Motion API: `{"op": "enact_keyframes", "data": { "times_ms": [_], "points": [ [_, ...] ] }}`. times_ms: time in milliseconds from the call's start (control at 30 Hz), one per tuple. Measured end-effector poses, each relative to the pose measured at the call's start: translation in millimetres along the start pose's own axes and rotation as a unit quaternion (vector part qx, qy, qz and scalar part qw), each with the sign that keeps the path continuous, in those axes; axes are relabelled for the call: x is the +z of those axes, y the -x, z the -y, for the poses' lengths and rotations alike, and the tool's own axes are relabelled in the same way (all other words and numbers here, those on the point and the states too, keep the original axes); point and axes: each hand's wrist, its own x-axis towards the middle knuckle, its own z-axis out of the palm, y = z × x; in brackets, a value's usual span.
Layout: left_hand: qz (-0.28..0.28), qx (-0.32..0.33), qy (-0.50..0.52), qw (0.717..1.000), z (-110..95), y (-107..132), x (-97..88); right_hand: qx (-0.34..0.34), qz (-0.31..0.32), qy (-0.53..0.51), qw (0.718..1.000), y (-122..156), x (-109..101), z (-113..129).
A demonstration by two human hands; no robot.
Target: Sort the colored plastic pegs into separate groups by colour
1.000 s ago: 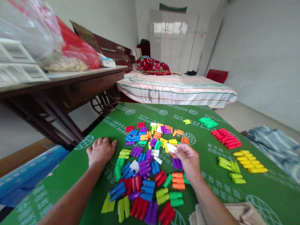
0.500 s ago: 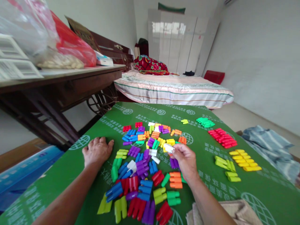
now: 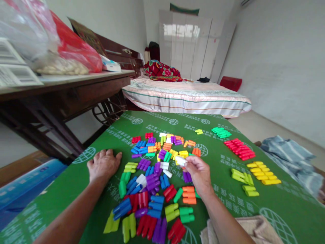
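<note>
A heap of small plastic pieces in many colours (image 3: 152,183) lies on the green printed table cover (image 3: 223,210) in front of me. My right hand (image 3: 199,173) is pinched on a white piece (image 3: 180,160) just above the heap's right side. Flat on the cover left of the heap rests my left hand (image 3: 103,164), fingers spread, holding nothing. Off to the right lie sorted groups: green pieces (image 3: 221,132), red pieces (image 3: 240,149), yellow pieces (image 3: 263,173) and lime pieces (image 3: 243,181).
A dark wooden table (image 3: 76,91) with plastic bags (image 3: 50,40) stands to the left. Beyond the cover is a bed (image 3: 188,96) with a striped sheet. A folded cloth (image 3: 254,232) lies at the near right edge, and a blue striped cloth (image 3: 291,159) on the right.
The view has drifted slightly, shifting everything a little left and up. My right hand keeps its pinch on the white piece; my left hand stays flat.
</note>
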Motion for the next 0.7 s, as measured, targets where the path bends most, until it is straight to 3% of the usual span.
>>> {"op": "enact_keyframes", "data": {
  "times_ms": [567, 700],
  "points": [
    [-0.018, 0.001, -0.008, 1.000, 1.3, 2.7, -0.8, 0.005, -0.029, 0.013, 0.999, 3.3, 1.9, 6.9],
    [-0.019, 0.000, -0.017, 1.000, 2.1, 4.7, -1.2, -0.027, -0.029, 0.023, 0.999, -11.3, 3.6, 14.8]
  ]
}}
